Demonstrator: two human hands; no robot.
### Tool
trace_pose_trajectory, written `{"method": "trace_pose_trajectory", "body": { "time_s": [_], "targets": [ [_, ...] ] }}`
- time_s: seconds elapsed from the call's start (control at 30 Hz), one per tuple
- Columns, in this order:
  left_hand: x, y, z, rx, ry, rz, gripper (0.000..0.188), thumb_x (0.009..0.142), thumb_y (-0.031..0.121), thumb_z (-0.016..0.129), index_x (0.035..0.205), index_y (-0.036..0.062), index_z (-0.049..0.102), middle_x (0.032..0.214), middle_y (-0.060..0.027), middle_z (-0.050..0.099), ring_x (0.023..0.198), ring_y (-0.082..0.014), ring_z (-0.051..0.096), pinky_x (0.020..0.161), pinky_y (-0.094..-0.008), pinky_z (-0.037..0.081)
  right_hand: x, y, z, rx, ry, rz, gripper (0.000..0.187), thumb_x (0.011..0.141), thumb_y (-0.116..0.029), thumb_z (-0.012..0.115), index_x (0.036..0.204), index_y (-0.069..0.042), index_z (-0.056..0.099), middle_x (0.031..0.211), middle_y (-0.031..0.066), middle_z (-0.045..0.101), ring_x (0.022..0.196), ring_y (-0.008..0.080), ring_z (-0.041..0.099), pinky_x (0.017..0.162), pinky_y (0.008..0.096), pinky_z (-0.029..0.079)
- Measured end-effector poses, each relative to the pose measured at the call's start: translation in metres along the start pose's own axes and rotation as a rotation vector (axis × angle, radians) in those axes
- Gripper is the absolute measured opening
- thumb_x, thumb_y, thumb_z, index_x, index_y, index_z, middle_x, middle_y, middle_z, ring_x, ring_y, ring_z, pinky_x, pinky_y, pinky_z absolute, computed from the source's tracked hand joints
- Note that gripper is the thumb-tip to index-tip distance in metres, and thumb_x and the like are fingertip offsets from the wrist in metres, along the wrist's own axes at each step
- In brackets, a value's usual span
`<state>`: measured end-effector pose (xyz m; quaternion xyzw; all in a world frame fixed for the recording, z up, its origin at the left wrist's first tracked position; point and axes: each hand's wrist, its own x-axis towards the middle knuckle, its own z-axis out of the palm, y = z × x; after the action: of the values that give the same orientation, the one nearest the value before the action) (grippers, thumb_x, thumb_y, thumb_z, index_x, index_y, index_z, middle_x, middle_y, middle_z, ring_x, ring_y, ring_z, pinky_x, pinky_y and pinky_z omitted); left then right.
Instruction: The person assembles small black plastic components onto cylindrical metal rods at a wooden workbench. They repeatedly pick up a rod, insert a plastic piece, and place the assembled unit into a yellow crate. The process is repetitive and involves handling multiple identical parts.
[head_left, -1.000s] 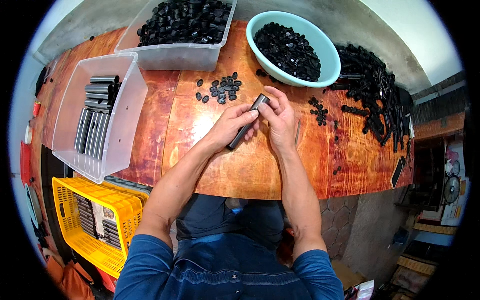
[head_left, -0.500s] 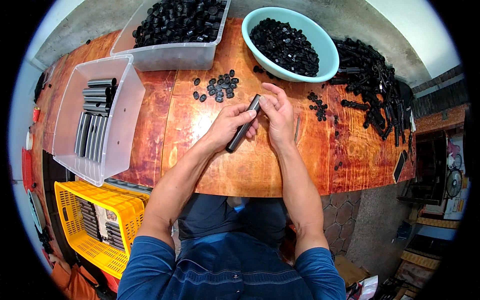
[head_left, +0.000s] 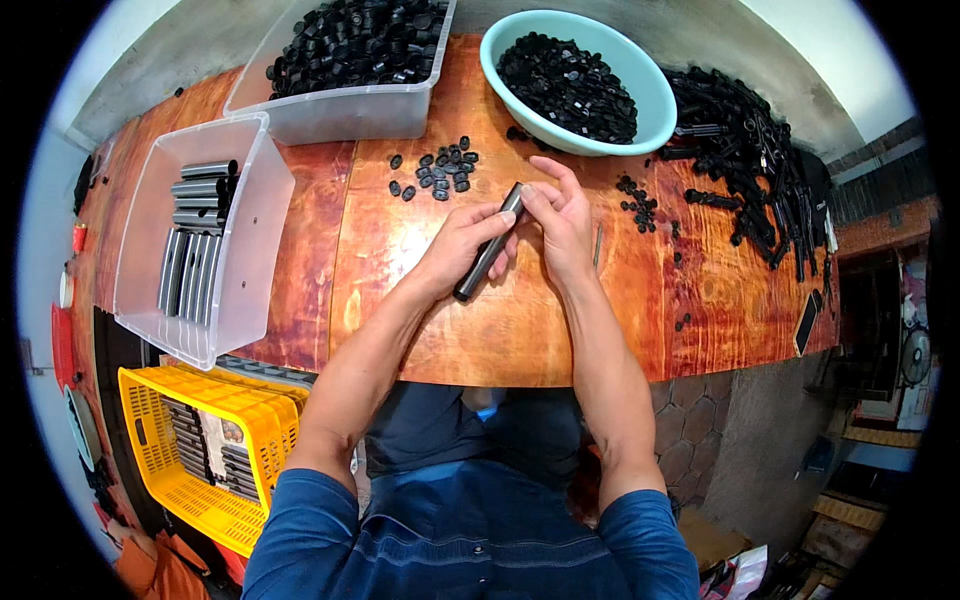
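A dark tube (head_left: 483,268) slants over the table in front of me, its upper end tipped away to the right. My left hand (head_left: 462,243) is wrapped round its middle, thumb on top. At the upper end, my right hand (head_left: 562,228) presses its thumb against the tube, with the index finger stretched past it. Whether a small part sits between the right fingers and the tube is hidden. Small black oval pieces (head_left: 440,177) lie loose beyond my left hand. Beyond my right hand is a group of small round black parts (head_left: 638,205).
At left stands a clear bin (head_left: 255,260) of similar tubes, with a yellow crate (head_left: 210,520) below. Black caps fill another clear bin (head_left: 350,122) at the back, beside a pale blue basin (head_left: 655,120) of black parts. Black assemblies (head_left: 760,170) are heaped at right.
The view has shifted slightly. Both hands keep nearly the same place and hold on the tube; the right fingers have moved only a little.
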<state>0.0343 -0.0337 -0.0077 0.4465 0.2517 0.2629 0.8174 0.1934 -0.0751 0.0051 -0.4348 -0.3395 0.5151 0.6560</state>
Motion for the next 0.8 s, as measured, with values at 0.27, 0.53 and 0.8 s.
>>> {"method": "trace_pose_trajectory", "body": {
  "time_s": [0.27, 0.53, 0.8],
  "targets": [
    [-0.005, 0.010, -0.003, -0.006, -0.005, -0.024, 0.028, 0.101, 0.024, 0.052, 0.105, -0.0015, 0.061, 0.081, -0.0105, 0.067, 0.063, -0.0158, 0.065, 0.060, -0.0310, 0.056, 0.002, 0.003, 0.001, 0.030, -0.012, 0.012, 0.056, 0.094, -0.010, 0.070, 0.139, 0.002, 0.039, 0.094, 0.0100, 0.067, 0.066, 0.0148, 0.064, 0.049, 0.0271, 0.051],
    [0.002, 0.001, -0.004, -0.010, 0.035, -0.032, 0.032, 0.103, 0.031, 0.055, 0.104, -0.0007, 0.062, 0.077, -0.0080, 0.066, 0.063, -0.0151, 0.063, 0.061, -0.0307, 0.055, 0.002, 0.006, -0.002, 0.021, -0.020, 0.016, 0.056, 0.094, -0.009, 0.071, 0.140, 0.001, 0.040, 0.097, 0.0098, 0.065, 0.071, 0.0126, 0.062, 0.056, 0.0259, 0.052],
    [-0.003, -0.001, 0.003, 0.020, 0.073, 0.019, 0.030, 0.106, 0.030, 0.054, 0.104, 0.0013, 0.063, 0.072, -0.0026, 0.062, 0.056, -0.0082, 0.056, 0.052, -0.0223, 0.046, 0.003, 0.006, -0.004, 0.014, -0.024, 0.003, 0.054, 0.093, -0.008, 0.072, 0.138, 0.002, 0.045, 0.094, 0.0076, 0.066, 0.076, 0.0111, 0.061, 0.067, 0.0248, 0.052]
  ]
}}
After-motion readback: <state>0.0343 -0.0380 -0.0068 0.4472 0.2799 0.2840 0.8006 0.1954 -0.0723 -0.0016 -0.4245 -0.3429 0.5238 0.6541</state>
